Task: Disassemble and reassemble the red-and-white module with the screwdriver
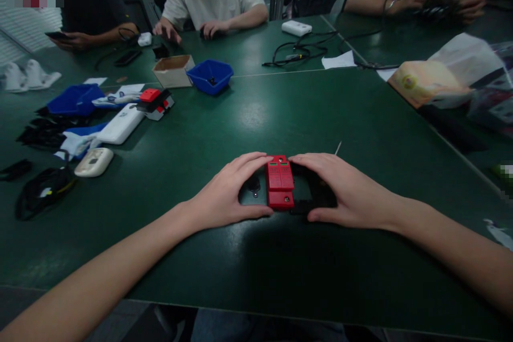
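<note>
On the green tabletop in front of me sits a red electrical module [279,180] with two narrow ribs and a screw at each end. My left hand [228,192] curves around its left side, fingertips at the far edge and thumb at the near corner. My right hand [348,187] forms a wide arch on the other side. Its fingertips reach the module's far right corner, while the thumb rests on the table, apart from it. Dark parts lie in shadow under the right palm; their kind is unclear. A small black piece with a metal ring [254,186] lies inside my left hand's curve.
To the left are a blue bin [76,99], a white box [122,124], a red-and-black device [154,102] and coiled cable [42,187]. Another blue bin [210,76] stands beside a cardboard box [173,72]. Plastic bags [441,77] lie right. Several people sit across the table.
</note>
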A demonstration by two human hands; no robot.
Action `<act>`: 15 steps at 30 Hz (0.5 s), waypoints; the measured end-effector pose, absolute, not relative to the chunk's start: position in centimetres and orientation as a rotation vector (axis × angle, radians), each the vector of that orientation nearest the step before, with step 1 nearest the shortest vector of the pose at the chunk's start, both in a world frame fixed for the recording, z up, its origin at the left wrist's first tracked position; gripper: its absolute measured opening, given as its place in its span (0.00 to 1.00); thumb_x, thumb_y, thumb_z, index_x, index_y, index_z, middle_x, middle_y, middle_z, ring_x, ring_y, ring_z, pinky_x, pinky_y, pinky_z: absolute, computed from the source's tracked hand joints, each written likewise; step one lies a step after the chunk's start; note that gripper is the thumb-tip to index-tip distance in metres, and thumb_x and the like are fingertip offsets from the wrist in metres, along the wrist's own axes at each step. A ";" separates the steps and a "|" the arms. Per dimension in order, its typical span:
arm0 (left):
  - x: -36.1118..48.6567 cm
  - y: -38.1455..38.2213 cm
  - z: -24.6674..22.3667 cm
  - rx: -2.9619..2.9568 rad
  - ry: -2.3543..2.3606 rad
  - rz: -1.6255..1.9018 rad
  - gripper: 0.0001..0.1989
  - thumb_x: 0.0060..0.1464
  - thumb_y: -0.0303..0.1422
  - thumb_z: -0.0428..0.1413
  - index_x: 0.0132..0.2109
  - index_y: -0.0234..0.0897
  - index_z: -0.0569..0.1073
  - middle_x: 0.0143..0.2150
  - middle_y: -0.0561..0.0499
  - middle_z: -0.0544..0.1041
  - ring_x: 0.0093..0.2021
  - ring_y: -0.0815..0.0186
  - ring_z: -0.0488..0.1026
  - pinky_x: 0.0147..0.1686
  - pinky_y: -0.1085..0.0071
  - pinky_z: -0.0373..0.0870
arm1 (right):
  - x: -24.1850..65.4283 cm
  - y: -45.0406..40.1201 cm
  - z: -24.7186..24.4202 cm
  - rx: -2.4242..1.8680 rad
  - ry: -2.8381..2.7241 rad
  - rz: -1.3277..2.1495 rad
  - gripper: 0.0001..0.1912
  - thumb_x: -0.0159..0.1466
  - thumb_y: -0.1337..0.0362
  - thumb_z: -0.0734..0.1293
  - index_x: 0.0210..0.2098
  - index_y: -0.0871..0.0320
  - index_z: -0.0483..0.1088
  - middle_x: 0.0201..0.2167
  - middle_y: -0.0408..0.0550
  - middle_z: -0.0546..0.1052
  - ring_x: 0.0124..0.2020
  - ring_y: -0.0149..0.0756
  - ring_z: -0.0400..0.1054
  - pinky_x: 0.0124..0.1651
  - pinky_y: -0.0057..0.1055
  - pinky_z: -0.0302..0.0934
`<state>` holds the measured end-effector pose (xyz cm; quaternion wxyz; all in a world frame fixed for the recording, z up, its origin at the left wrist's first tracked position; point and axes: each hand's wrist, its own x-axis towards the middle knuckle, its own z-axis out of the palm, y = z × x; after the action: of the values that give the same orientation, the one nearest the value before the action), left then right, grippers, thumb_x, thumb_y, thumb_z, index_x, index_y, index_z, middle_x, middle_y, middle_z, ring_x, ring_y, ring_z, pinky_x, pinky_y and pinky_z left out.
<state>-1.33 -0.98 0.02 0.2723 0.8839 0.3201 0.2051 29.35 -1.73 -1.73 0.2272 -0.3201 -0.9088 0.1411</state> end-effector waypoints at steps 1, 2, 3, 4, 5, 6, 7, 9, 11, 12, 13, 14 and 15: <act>-1.4 -1.0 0.0 2.368 0.857 0.564 0.44 0.55 0.46 0.69 0.72 0.43 0.60 0.72 0.36 0.65 0.73 0.45 0.63 0.71 0.44 0.63 | 29.5 -1.6 -1.8 -0.880 -2.510 0.390 0.46 0.61 0.44 0.75 0.71 0.57 0.58 0.64 0.63 0.73 0.63 0.59 0.70 0.64 0.58 0.65; -1.4 -1.0 0.1 2.359 0.850 0.581 0.43 0.56 0.46 0.68 0.72 0.42 0.61 0.72 0.36 0.65 0.72 0.46 0.64 0.71 0.45 0.63 | 29.6 -1.6 -1.9 -0.878 -2.513 0.390 0.46 0.62 0.44 0.74 0.70 0.57 0.58 0.64 0.63 0.73 0.63 0.59 0.70 0.64 0.58 0.65; -1.4 -1.0 0.1 2.351 0.841 0.598 0.42 0.56 0.47 0.68 0.71 0.41 0.62 0.71 0.36 0.66 0.72 0.46 0.65 0.71 0.46 0.64 | 29.7 -1.5 -1.9 -0.875 -2.517 0.389 0.45 0.62 0.44 0.74 0.70 0.58 0.58 0.64 0.64 0.73 0.63 0.59 0.70 0.64 0.59 0.65; -1.4 -1.0 0.1 2.346 0.829 0.616 0.41 0.56 0.47 0.68 0.71 0.41 0.62 0.70 0.36 0.67 0.71 0.47 0.65 0.71 0.47 0.64 | 29.7 -1.5 -2.0 -0.874 -2.520 0.387 0.45 0.63 0.44 0.74 0.70 0.58 0.58 0.65 0.64 0.72 0.64 0.59 0.69 0.64 0.59 0.64; -1.4 -1.0 0.2 2.344 0.820 0.633 0.41 0.56 0.47 0.68 0.70 0.40 0.62 0.70 0.35 0.67 0.71 0.47 0.66 0.71 0.47 0.64 | 29.6 -1.6 -2.1 -0.874 -2.526 0.386 0.45 0.63 0.44 0.73 0.70 0.58 0.58 0.65 0.65 0.72 0.64 0.59 0.69 0.65 0.60 0.64; -1.3 -1.0 0.2 2.345 0.812 0.646 0.41 0.56 0.47 0.68 0.70 0.40 0.62 0.69 0.36 0.68 0.70 0.48 0.67 0.71 0.48 0.65 | 29.6 -1.6 -2.1 -0.877 -2.534 0.387 0.44 0.63 0.44 0.73 0.70 0.58 0.58 0.66 0.65 0.71 0.65 0.59 0.68 0.65 0.60 0.64; -1.3 -1.0 0.2 2.348 0.807 0.654 0.41 0.56 0.46 0.68 0.70 0.40 0.62 0.69 0.36 0.68 0.70 0.48 0.67 0.71 0.48 0.65 | 29.5 -1.6 -2.1 -0.877 -2.541 0.387 0.43 0.64 0.45 0.73 0.70 0.58 0.59 0.66 0.65 0.71 0.65 0.59 0.68 0.65 0.60 0.63; -1.3 -1.1 0.2 2.361 0.802 0.663 0.42 0.56 0.46 0.68 0.71 0.41 0.62 0.69 0.36 0.68 0.70 0.48 0.66 0.71 0.48 0.65 | 29.4 -1.7 -2.1 -0.874 -2.542 0.378 0.41 0.64 0.46 0.73 0.69 0.58 0.60 0.66 0.64 0.71 0.65 0.58 0.68 0.65 0.60 0.63; -1.5 -1.1 0.1 2.387 0.797 0.666 0.40 0.58 0.45 0.67 0.71 0.43 0.62 0.70 0.37 0.66 0.71 0.47 0.65 0.70 0.47 0.65 | 29.3 -1.8 -2.0 -0.858 -2.521 0.364 0.40 0.65 0.47 0.73 0.69 0.58 0.60 0.65 0.64 0.72 0.65 0.58 0.68 0.65 0.60 0.64; -1.5 -1.2 0.1 2.408 0.796 0.665 0.38 0.59 0.45 0.67 0.71 0.45 0.63 0.71 0.37 0.65 0.71 0.46 0.65 0.70 0.46 0.66 | 29.3 -1.8 -1.9 -0.838 -2.506 0.358 0.40 0.65 0.48 0.72 0.70 0.57 0.59 0.64 0.64 0.72 0.64 0.58 0.69 0.64 0.59 0.64; -1.6 -1.2 0.1 2.436 0.796 0.666 0.36 0.59 0.44 0.66 0.70 0.46 0.65 0.72 0.37 0.63 0.71 0.46 0.64 0.69 0.45 0.66 | 29.3 -1.9 -1.9 -0.810 -2.490 0.352 0.41 0.66 0.48 0.72 0.71 0.57 0.58 0.64 0.64 0.73 0.64 0.58 0.69 0.64 0.58 0.65; -1.8 -1.2 0.2 2.470 0.792 0.667 0.34 0.60 0.43 0.66 0.70 0.47 0.66 0.73 0.37 0.62 0.71 0.45 0.64 0.69 0.44 0.67 | 29.3 -1.9 -1.8 -0.781 -2.474 0.346 0.42 0.67 0.48 0.71 0.72 0.56 0.56 0.64 0.64 0.73 0.64 0.58 0.69 0.63 0.57 0.66; -1.9 -1.2 0.2 2.510 0.783 0.669 0.32 0.61 0.43 0.65 0.69 0.48 0.68 0.74 0.38 0.61 0.72 0.45 0.63 0.68 0.43 0.67 | 29.3 -2.0 -1.6 -0.750 -2.464 0.335 0.42 0.67 0.48 0.71 0.73 0.56 0.54 0.64 0.64 0.73 0.64 0.58 0.69 0.63 0.57 0.66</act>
<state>-1.87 -1.21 0.21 0.2128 0.9039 0.2821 0.2410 29.27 -1.95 -1.65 0.2687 -0.2781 -0.9138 0.1243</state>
